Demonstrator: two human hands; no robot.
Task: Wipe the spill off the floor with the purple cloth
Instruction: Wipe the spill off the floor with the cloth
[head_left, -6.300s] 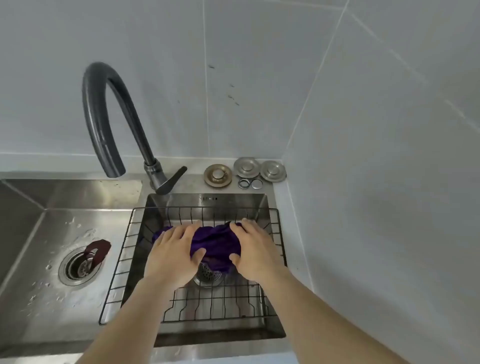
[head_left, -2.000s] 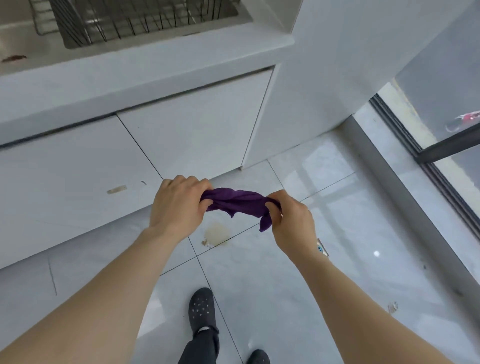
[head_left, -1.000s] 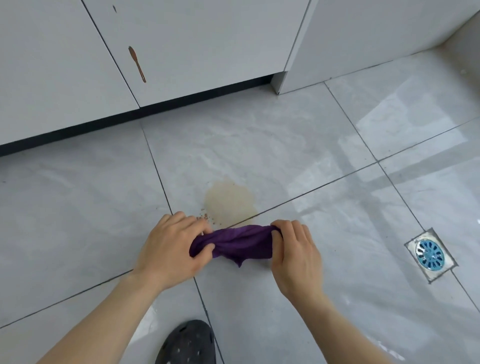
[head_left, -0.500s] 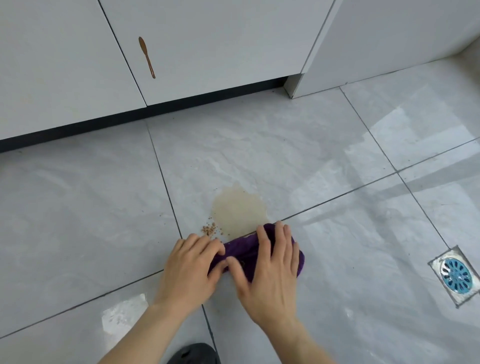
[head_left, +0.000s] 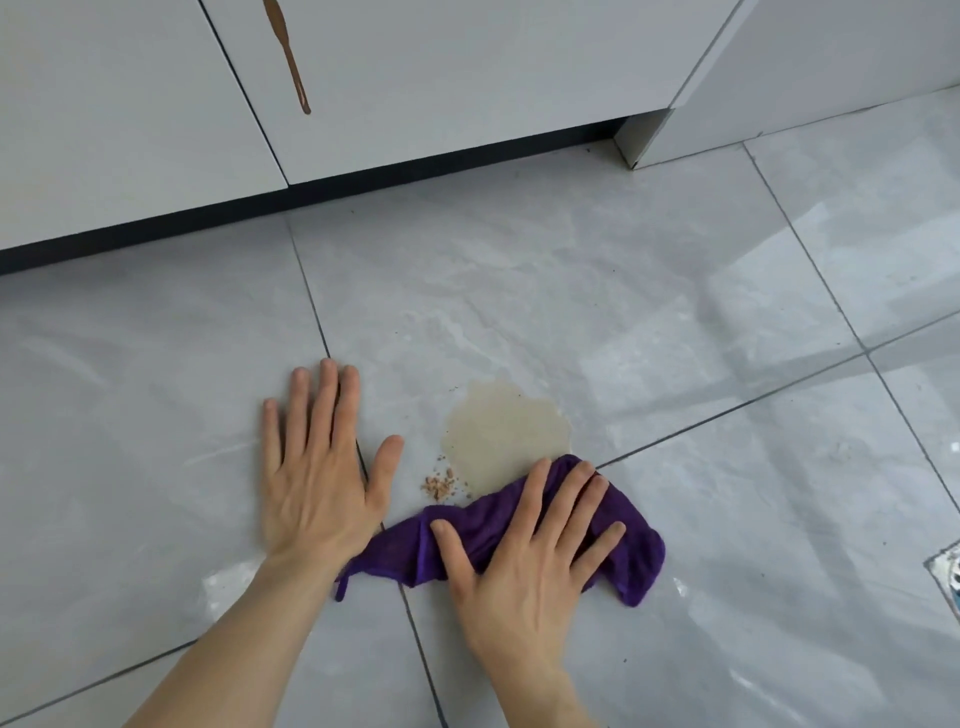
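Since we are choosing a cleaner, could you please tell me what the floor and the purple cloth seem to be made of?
Grey marbled floor tiles: seemingly glazed ceramic or porcelain, given glossy reflections and dark grout lines. Purple cloth: soft fabric, possibly microfibre; it creases limply and looks matte.

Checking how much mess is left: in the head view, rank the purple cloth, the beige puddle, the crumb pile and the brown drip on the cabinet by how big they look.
1. purple cloth, partly hidden under the right hand
2. beige puddle
3. brown drip, long but thin, and cut off at the top edge
4. crumb pile
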